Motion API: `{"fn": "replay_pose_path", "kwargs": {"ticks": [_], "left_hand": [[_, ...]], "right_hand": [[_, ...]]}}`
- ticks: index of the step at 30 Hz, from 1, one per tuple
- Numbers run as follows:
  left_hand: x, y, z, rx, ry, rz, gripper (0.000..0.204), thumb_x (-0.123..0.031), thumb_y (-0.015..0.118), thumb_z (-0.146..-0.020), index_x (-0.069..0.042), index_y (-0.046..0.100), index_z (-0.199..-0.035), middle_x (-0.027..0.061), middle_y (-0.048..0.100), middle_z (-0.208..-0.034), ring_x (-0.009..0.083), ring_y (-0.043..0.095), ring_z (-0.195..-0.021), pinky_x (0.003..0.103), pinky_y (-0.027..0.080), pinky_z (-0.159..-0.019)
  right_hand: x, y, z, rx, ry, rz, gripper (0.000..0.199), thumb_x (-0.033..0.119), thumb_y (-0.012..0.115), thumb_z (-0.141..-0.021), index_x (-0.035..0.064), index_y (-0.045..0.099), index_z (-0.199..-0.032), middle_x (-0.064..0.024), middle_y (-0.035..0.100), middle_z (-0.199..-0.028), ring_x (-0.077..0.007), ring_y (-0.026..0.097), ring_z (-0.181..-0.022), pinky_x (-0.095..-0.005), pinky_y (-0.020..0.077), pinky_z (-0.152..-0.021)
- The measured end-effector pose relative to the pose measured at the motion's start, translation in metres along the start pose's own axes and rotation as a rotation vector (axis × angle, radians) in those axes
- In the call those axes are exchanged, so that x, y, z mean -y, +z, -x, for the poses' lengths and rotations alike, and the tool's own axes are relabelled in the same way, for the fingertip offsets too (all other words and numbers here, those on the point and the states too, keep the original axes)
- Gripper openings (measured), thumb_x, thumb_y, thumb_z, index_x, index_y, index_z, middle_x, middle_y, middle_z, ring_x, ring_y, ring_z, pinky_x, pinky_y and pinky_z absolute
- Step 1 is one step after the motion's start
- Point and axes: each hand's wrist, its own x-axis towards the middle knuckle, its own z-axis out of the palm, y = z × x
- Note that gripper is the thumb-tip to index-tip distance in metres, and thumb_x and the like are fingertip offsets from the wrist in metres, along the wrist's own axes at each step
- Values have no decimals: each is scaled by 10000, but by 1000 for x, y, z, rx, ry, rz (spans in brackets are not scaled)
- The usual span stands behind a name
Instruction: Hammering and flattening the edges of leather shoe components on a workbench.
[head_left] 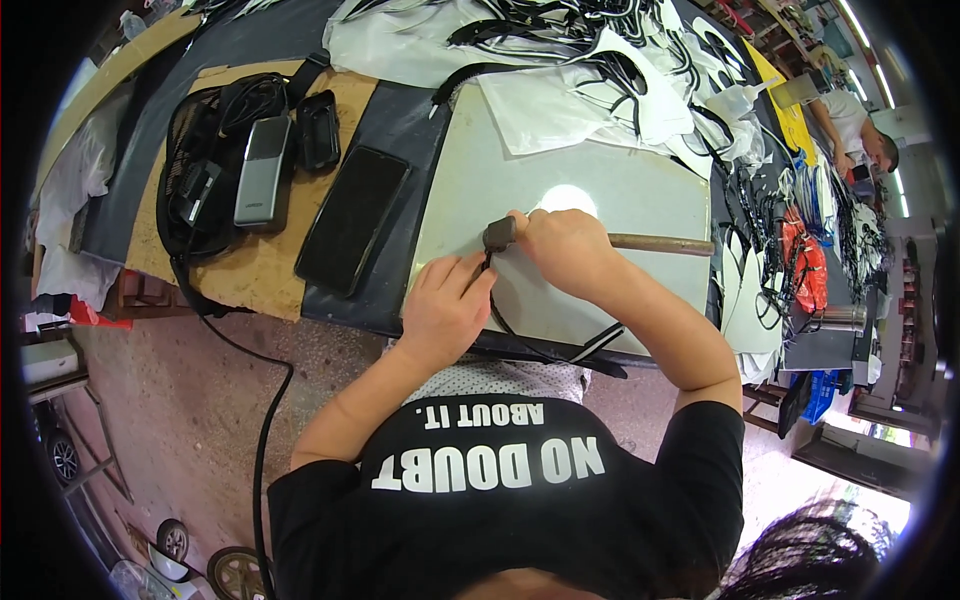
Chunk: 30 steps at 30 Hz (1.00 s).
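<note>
A thin black strap piece (pixel 500 318) lies on a pale grey work slab (pixel 640 190) at the near edge of the bench, its striped end trailing toward the person. The left hand (pixel 443 303) presses it flat, fingers together and pinching the strap, likely to keep it from shifting. The right hand (pixel 565 250) is closed around a wooden-handled hammer (pixel 600 240), its dark head (pixel 498 234) just above the pinched spot. To the left lie a dark phone (pixel 352 218) and a black mesh basket (pixel 215 160); cut pieces are heaped behind.

Both hands (pixel 445 305) (pixel 565 250) close together, fingers curled.
</note>
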Motion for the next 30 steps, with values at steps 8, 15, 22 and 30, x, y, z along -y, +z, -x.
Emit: {"fn": "replay_pose_path", "kwargs": {"ticks": [8,15,22,30], "left_hand": [[-1,0,5,-10,-11,43,228,-48,571,-670,-33,568,-897,106,547,-1003,273,513,-837,370,416,-722],[-1,0,3,37,37,-18,265,-38,577,-625,-22,567,-890,109,548,-1011,255,514,-800,352,432,-699],[0,1,5,31,76,-73,308,-47,588,-592,-27,570,-899,100,548,-1012,233,512,-782,336,439,-687],[0,-1,4,53,84,-74,320,-49,587,-581,-29,572,-899,85,543,-1014,224,508,-790,334,439,-685]], "right_hand": [[-5,5,0,-33,-5,-24,120,140,473,-759,49,486,-836,-126,574,-625,-288,589,-551,-373,460,-457],[-2,-1,-1,-78,-68,-12,111,132,478,-748,56,489,-829,-125,572,-655,-279,586,-544,-365,461,-462],[0,-2,3,-79,-52,-18,109,137,485,-745,52,494,-812,-112,567,-598,-270,591,-552,-358,456,-448],[-2,0,5,-148,-81,15,100,139,482,-751,56,502,-803,-121,576,-625,-272,591,-545,-357,457,-443]]}}
